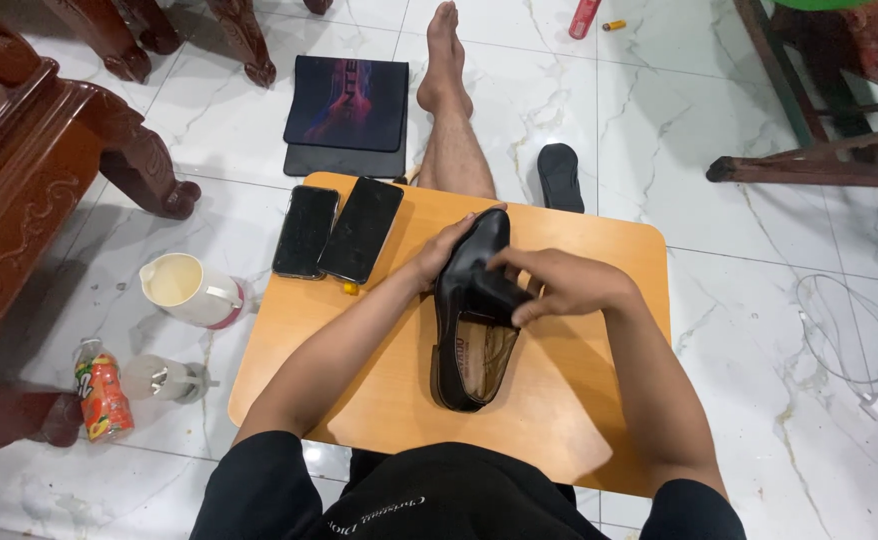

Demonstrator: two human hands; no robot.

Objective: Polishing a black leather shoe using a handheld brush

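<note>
Holding the black shoe (471, 320) on the bench (599, 400), we see its long axis run away from us, toe far. Our left hand (441, 258) cups the toe side; our right hand (559, 285) presses a dark cloth (499, 293) on the upper.

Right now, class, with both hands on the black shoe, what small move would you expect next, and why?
Probably a short rub along the upper. The right hand presses a dark pad or cloth, hard to tell which, against the black shoe near its opening, while the left hand steadies the toe. The shoe lies on the small wooden table, so it is braced for a stroke.
</note>
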